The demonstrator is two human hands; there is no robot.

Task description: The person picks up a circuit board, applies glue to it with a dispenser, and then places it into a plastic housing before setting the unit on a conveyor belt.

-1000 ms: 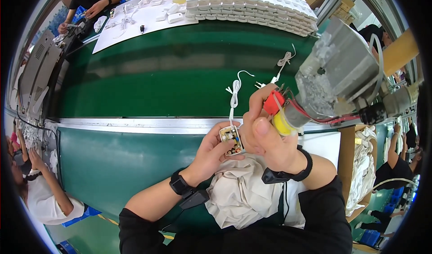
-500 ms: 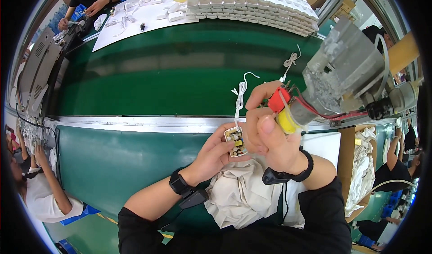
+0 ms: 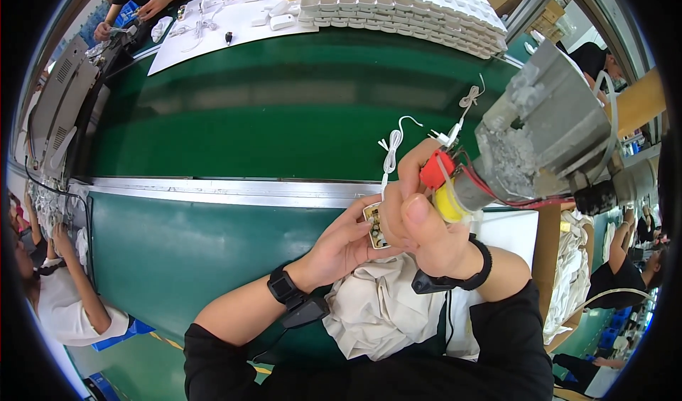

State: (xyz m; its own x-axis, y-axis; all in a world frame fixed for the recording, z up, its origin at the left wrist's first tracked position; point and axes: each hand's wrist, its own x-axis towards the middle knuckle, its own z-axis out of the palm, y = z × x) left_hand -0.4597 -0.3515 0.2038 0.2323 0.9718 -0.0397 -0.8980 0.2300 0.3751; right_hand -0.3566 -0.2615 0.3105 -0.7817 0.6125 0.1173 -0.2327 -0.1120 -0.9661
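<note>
My left hand (image 3: 339,243) is closed around a small open white housing with a circuit board (image 3: 377,225) inside. A white cable (image 3: 390,152), tied in a bundle, runs from its far end onto the green surface. My right hand (image 3: 435,234) is curled against the board's right side and covers part of it; what its fingers grip is hidden. Just above that hand hangs a grey metal hopper (image 3: 561,110) with clear, whitish lumps stuck on it. Its yellow-wrapped nozzle (image 3: 449,202) and red part (image 3: 436,170) overlap the fingers.
Another white cable (image 3: 469,99) lies beyond my right hand. Stacked white trays (image 3: 405,10) stand at the back. A carton (image 3: 550,259) of white items is at right, crumpled cloth (image 3: 383,305) before me. Co-workers sit around; a grey machine (image 3: 60,110) stands left.
The housing has shifted slightly right, and my right hand now covers more of it. Both cables appear further right. A white piece with dark pins shows more by my right fingertips.
</note>
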